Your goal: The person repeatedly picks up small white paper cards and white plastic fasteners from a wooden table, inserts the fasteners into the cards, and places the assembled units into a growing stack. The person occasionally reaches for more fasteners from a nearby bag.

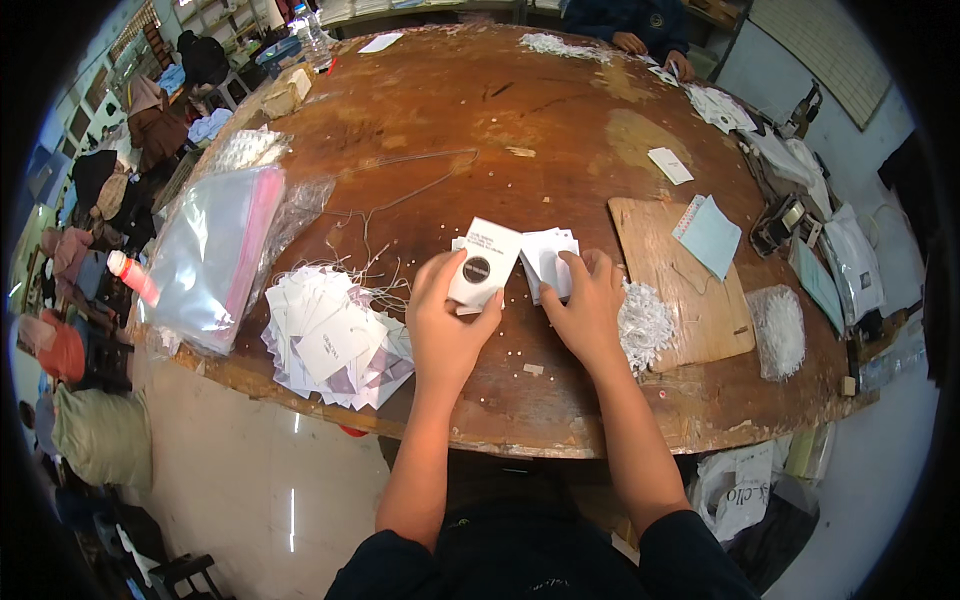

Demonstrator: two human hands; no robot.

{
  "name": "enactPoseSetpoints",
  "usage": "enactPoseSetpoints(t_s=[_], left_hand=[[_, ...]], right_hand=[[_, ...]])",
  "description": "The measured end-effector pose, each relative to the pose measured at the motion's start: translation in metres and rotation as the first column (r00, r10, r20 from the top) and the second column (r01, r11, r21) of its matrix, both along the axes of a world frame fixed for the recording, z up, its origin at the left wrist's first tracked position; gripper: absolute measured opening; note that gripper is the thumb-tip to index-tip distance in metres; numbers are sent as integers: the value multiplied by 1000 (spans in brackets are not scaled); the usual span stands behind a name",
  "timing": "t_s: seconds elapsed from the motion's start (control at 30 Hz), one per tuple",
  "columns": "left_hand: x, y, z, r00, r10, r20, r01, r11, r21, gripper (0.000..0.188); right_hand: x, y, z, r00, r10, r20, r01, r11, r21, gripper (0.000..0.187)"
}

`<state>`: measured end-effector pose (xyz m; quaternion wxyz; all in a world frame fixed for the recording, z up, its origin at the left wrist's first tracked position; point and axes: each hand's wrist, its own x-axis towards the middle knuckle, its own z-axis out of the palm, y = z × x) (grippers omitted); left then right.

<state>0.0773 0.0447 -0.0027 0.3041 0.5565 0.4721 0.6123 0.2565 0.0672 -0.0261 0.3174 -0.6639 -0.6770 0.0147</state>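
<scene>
White cards [490, 240] are pinched in the left hand [450, 310] over the tabletop [540, 195], while the right hand's [590, 310] fingers curl onto another stack [543, 250] — pinching or not, I cannot tell — the stringed heap [325, 340] seems done, the white strings [645, 328] unused.

L hand [442, 305] grips white card [495, 242] w/ black dot, nr front edge of table [420, 110]; R hand [592, 305] touches white card stack [545, 252]; tag pile [325, 340] twd front-left corner; clear plastic bags [212, 250] at L edge; wooden board [706, 325] nr R edge.
</scene>
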Motion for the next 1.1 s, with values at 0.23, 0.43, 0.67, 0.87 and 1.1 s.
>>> enactPoseSetpoints(t_s=[0.23,0.43,0.67,0.87,1.1], left_hand=[[2,-28,-14,719,12,695,214,948,-237,50],[18,-42,-8,469,83,879,226,951,-210,42],[22,-53,-14,343,-21,939,479,864,-155,39],[13,-50,-15,656,-31,754,386,873,-299,36],[15,-56,-18,706,-139,695,428,865,-262,32]], right_hand=[[9,-10,14,980,50,-192,-44,998,35,51],[-25,-76,38,912,232,-337,-179,967,181,59],[-47,-94,20,925,299,-235,-273,952,139,61],[-43,-96,25,898,347,-271,-315,936,157,54],[-29,-57,27,413,120,-903,-349,936,-36,27]])
